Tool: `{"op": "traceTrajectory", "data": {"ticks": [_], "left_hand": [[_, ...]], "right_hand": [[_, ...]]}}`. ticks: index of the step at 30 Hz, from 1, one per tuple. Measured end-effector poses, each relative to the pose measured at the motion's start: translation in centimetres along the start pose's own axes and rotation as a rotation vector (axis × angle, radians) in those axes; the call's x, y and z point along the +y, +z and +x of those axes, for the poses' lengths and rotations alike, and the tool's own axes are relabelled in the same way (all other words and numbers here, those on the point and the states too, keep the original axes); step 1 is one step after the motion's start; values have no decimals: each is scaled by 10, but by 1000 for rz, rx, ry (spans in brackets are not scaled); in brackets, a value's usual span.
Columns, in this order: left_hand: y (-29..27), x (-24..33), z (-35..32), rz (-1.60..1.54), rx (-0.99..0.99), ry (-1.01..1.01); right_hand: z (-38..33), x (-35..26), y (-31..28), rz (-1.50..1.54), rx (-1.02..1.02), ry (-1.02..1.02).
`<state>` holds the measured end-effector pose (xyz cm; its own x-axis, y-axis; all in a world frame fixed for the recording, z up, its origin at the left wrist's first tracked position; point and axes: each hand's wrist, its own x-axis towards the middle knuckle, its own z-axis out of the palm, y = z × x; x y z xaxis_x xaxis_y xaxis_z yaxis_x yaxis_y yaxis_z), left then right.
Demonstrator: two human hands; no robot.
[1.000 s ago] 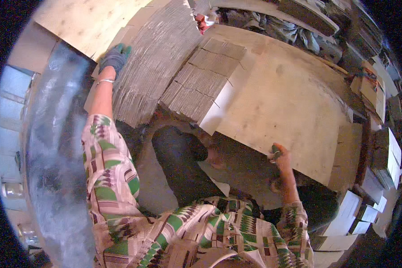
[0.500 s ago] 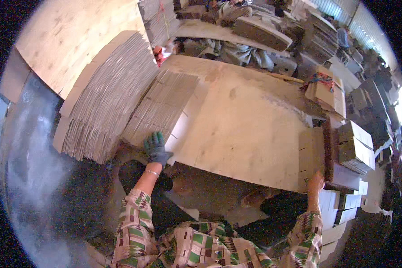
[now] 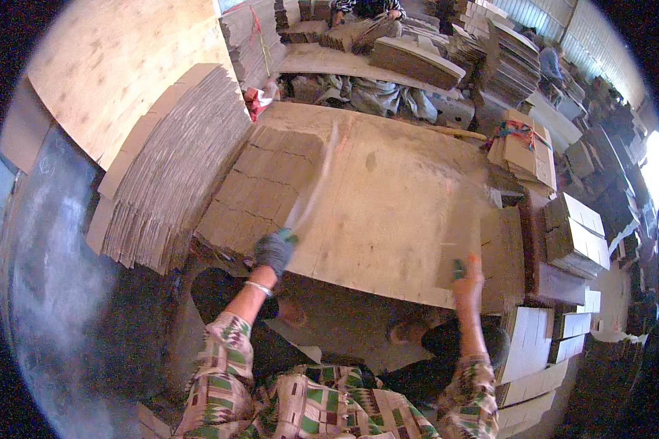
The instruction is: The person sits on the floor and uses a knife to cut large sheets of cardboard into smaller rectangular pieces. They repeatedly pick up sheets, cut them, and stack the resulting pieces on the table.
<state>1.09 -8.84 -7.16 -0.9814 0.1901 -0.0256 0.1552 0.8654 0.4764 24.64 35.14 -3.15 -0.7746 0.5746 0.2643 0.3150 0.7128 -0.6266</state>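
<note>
My left hand (image 3: 274, 251), in a grey glove with green fingertips, is closed at the near right corner of a flat stack of cardboard sheets (image 3: 260, 179). A pale, blurred sheet edge (image 3: 321, 175) curves up from that stack to the hand. My right hand (image 3: 469, 282) is blurred by motion, with green on its thumb. It grips the near end of a cardboard sheet (image 3: 463, 230), also smeared, above the wooden board (image 3: 388, 212). Beside it, more cardboard (image 3: 504, 252) lies on the board's right end.
A tall leaning row of cardboard sheets (image 3: 176, 161) stands left against a plywood panel (image 3: 132, 66). Right of the board are a brown box-like block (image 3: 545, 256) and stacked cardboard bundles (image 3: 578, 234). A tied bundle (image 3: 523, 150) lies far right. Another person (image 3: 370, 11) sits at the back.
My left hand has gone from spread fingers on the stack to closed at its corner, and a sheet edge has risen. My right hand has moved left from the board's right end with a cardboard sheet.
</note>
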Motion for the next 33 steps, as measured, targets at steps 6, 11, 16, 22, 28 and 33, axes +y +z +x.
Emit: {"op": "traceTrajectory", "data": {"ticks": [6,11,16,22,28,33], "left_hand": [[64,84,-47,85,-372,243],[72,90,-77,72,-383,320],[72,96,-83,-5,-387,263],[80,94,-82,-56,-398,203],[76,88,-80,-19,-398,240],[69,86,-86,-30,-267,332]], "right_hand": [[-44,-120,77,61,-339,-210],[-49,-135,85,-48,-427,-334],[-53,-126,90,-127,-441,-307],[-56,-117,121,-168,-488,-352],[-46,-128,113,-98,-464,-412],[-48,-130,113,-161,-518,-362]]}}
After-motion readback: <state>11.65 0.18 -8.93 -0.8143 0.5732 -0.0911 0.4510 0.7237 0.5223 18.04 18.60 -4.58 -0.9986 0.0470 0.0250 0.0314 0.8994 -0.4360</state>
